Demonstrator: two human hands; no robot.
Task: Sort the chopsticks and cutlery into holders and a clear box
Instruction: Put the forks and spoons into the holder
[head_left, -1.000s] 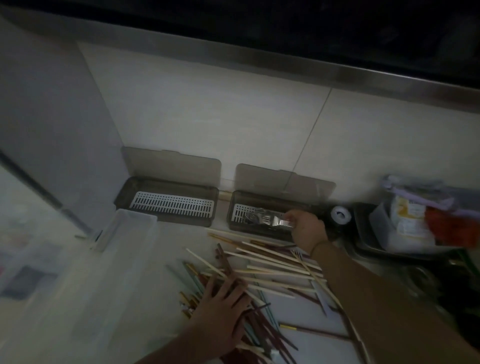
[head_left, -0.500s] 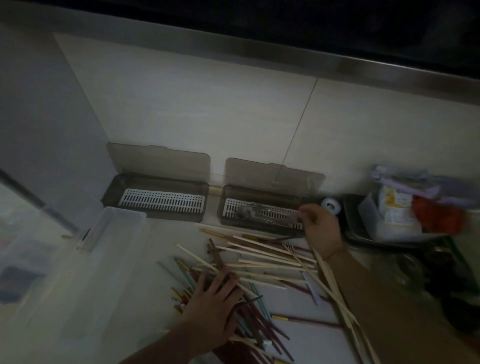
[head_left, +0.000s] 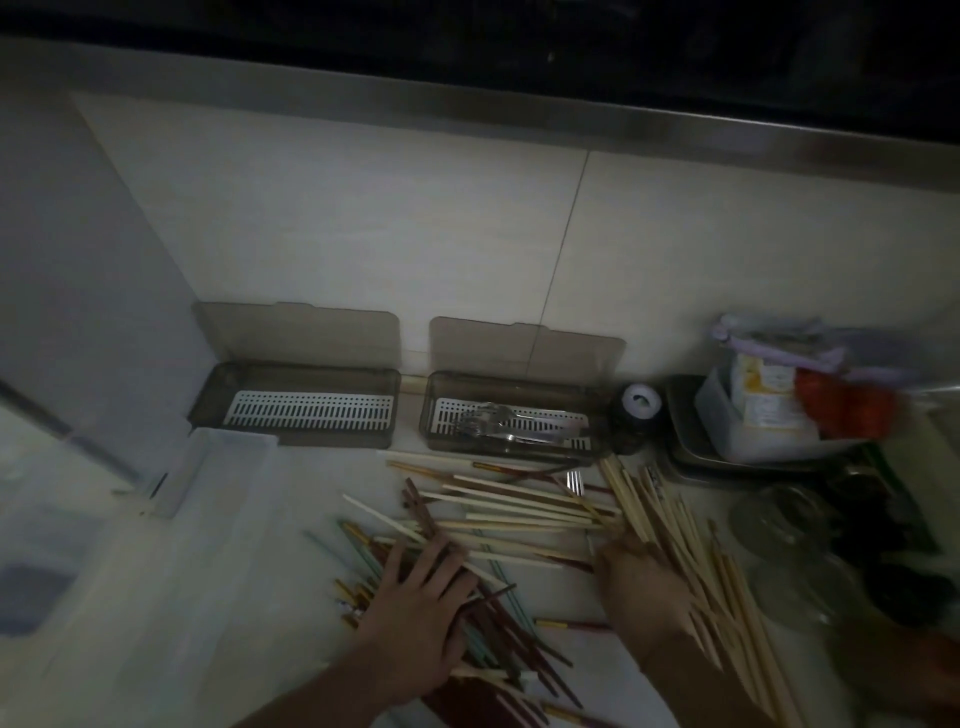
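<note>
A loose pile of chopsticks (head_left: 509, 509), pale wood, dark red and teal, covers the counter in front of me. My left hand (head_left: 415, 613) lies flat on the pile's left part with fingers spread. My right hand (head_left: 639, 582) is down on the pile beside a bundle of pale chopsticks (head_left: 670, 525); its fingers are blurred. Against the wall stand two smoky holders with lids up: the left holder (head_left: 306, 376) shows only its white grate, the right holder (head_left: 441, 384) contains metal cutlery (head_left: 498, 423). A clear box (head_left: 218, 467) sits at the left. One fork (head_left: 571, 480) lies on the counter.
A small white-capped jar (head_left: 641, 402) stands right of the holders. A metal tray (head_left: 685, 447) with a tub and bags fills the back right corner. Glass jars (head_left: 779, 525) crowd the right edge. A grey panel closes off the left.
My right hand has left the right holder, where cutlery now lies, and come back down to the chopstick pile. My left hand has stayed on the pile.
</note>
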